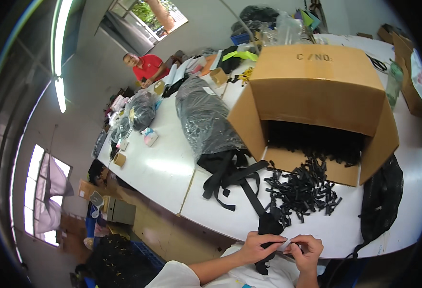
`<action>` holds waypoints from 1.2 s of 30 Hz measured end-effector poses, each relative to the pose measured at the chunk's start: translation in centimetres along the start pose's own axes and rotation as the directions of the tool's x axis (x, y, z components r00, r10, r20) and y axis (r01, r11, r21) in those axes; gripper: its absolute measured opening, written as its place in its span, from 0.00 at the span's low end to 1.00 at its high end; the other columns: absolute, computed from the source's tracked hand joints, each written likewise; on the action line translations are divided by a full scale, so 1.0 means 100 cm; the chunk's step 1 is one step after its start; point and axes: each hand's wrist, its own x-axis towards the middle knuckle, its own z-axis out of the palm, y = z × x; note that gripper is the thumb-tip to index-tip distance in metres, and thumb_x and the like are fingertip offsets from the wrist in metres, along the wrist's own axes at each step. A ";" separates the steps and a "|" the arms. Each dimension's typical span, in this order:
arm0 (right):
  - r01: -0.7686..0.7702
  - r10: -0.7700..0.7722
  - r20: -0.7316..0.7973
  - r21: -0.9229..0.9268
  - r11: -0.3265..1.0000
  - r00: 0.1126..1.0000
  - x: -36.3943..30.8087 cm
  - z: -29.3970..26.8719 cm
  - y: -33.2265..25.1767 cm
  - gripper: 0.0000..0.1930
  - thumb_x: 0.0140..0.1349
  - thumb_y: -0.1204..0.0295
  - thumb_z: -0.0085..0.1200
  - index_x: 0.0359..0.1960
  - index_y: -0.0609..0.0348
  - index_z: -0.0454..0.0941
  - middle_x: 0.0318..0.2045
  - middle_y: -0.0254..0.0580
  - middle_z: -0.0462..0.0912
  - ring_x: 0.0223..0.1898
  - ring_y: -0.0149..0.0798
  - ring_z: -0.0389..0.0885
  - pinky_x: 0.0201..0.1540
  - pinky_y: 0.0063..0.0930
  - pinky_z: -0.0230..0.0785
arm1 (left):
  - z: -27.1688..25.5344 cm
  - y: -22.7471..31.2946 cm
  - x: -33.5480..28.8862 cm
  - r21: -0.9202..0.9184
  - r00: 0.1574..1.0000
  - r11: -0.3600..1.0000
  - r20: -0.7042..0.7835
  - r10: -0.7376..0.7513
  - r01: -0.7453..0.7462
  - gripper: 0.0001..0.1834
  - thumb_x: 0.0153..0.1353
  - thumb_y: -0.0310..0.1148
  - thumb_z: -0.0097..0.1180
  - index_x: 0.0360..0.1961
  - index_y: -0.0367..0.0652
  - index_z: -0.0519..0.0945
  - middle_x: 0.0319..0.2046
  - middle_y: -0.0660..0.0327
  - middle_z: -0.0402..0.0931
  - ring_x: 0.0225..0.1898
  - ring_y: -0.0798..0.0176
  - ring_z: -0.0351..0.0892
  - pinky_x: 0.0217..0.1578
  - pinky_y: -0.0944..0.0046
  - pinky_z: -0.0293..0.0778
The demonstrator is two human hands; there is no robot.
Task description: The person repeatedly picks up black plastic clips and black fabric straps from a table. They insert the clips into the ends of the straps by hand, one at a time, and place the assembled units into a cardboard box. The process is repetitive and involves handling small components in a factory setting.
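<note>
White table (211, 212): open carton (316, 91), black parts (299, 189) heaped in front. Left hand (263, 246) and right hand (307, 250) at near edge, fingertips pinched nearly closed. Pale piece (284, 246) between them; can't tell who grips it. I'd keep black strap (270, 224) clear, tips close.

The table (167, 180) is white, and the carton (316, 81) a plain tan-brown with dark lettering (315, 58). The small parts (299, 192) are black, as are the straps (251, 196) and the bunched cloth (270, 225). The plastic bag (201, 113) looks dark grey with a white label (210, 90). One person's shirt (152, 66) is solid red (the loudest colour here, along with a neon yellow-green cloth (240, 55)). The basket (240, 39) is blue, the near sleeve (175, 276) white, and the low dark heap (119, 261) black, flecked with yellow.
</note>
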 end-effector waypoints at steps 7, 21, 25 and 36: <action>0.001 0.005 0.070 -0.084 0.996 0.998 -0.003 0.002 0.006 0.04 0.49 0.84 0.51 0.27 0.72 0.72 0.20 0.45 0.77 0.17 0.32 0.77 0.21 0.21 0.73 | -0.008 -0.003 -0.001 -0.094 1.000 0.996 -0.026 -0.015 0.013 0.09 0.53 0.23 0.57 0.37 0.39 0.82 0.31 0.57 0.82 0.30 0.64 0.82 0.33 0.70 0.75; -0.210 0.208 0.038 0.261 0.942 0.978 -0.010 0.014 0.010 0.05 0.57 0.79 0.49 0.29 0.72 0.71 0.17 0.47 0.76 0.14 0.33 0.75 0.17 0.22 0.68 | -0.011 -0.017 -0.012 -0.132 0.999 0.991 -0.024 0.022 -0.025 0.10 0.53 0.23 0.58 0.38 0.41 0.81 0.30 0.57 0.81 0.28 0.62 0.82 0.30 0.70 0.75; -0.230 0.233 0.002 0.182 0.956 0.972 -0.015 0.019 0.011 0.08 0.57 0.76 0.53 0.28 0.71 0.70 0.16 0.46 0.76 0.12 0.34 0.73 0.14 0.22 0.67 | -0.007 -0.024 -0.012 -0.084 0.998 0.995 -0.026 0.059 -0.061 0.11 0.52 0.24 0.60 0.39 0.44 0.82 0.27 0.59 0.82 0.26 0.65 0.82 0.28 0.72 0.75; -0.319 0.296 0.183 0.116 0.941 0.938 -0.012 0.039 -0.013 0.04 0.61 0.79 0.49 0.35 0.68 0.70 0.23 0.46 0.77 0.20 0.32 0.77 0.22 0.22 0.70 | -0.016 -0.015 -0.005 -0.067 1.000 0.998 -0.014 0.004 -0.005 0.09 0.52 0.23 0.59 0.36 0.40 0.83 0.27 0.59 0.82 0.30 0.67 0.83 0.33 0.72 0.76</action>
